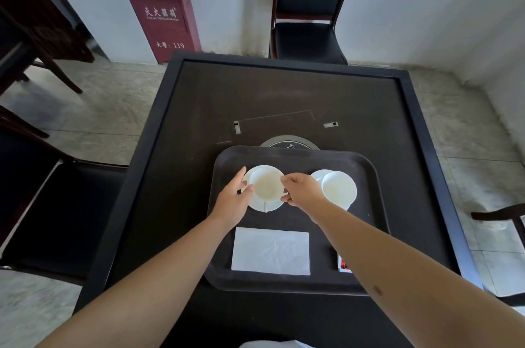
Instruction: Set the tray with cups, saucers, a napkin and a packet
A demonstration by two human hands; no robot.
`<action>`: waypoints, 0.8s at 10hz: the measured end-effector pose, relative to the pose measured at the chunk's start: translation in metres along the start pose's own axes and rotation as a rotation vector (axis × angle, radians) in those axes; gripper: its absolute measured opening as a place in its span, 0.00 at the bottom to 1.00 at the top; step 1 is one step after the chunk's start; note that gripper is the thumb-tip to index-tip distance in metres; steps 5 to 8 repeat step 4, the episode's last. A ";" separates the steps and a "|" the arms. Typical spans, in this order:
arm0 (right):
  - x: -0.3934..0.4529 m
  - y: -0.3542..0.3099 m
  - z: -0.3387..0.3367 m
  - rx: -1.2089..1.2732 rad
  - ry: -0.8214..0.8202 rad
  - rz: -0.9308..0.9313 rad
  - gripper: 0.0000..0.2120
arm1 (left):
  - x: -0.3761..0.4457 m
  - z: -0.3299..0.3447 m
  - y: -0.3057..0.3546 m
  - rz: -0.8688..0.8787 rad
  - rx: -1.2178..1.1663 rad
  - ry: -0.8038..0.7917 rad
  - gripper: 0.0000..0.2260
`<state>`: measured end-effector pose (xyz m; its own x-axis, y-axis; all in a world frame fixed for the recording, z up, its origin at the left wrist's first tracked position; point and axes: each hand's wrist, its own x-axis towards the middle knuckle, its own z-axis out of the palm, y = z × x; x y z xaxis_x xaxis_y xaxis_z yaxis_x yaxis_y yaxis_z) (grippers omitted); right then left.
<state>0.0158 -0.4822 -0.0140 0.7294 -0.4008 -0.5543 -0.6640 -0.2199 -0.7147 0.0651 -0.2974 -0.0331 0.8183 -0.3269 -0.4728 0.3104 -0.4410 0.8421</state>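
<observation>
A dark tray [295,155] lies on a black table. On its left half a white cup [266,184] sits on a white saucer [267,206]. My left hand [233,197] touches the cup's left rim and my right hand [302,189] pinches its right rim. A second white cup [339,187] stands on its saucer [318,174] at the right, just beyond my right wrist. A white napkin [271,251] lies flat at the tray's near side. A red and white packet [341,263] shows at the near right, mostly hidden by my right forearm.
The black table [284,91] has a raised rim and a round inset disc [288,144] just behind the tray. A black chair [308,6] stands at the far side and another [56,219] at the left. A red fire-extinguisher box [164,18] leans on the wall.
</observation>
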 end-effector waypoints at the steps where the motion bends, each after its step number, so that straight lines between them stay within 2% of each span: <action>1: -0.007 0.002 -0.006 -0.112 0.048 -0.043 0.17 | -0.008 -0.003 0.003 0.029 0.084 0.008 0.26; 3: -0.038 0.018 -0.008 -0.535 0.153 -0.315 0.21 | -0.038 -0.009 0.010 0.213 0.626 0.000 0.31; 4: -0.062 0.035 -0.006 -0.738 0.176 -0.373 0.31 | -0.056 -0.009 0.014 0.349 0.842 0.026 0.33; 8: -0.062 0.035 -0.006 -0.738 0.176 -0.373 0.31 | -0.056 -0.009 0.014 0.349 0.842 0.026 0.33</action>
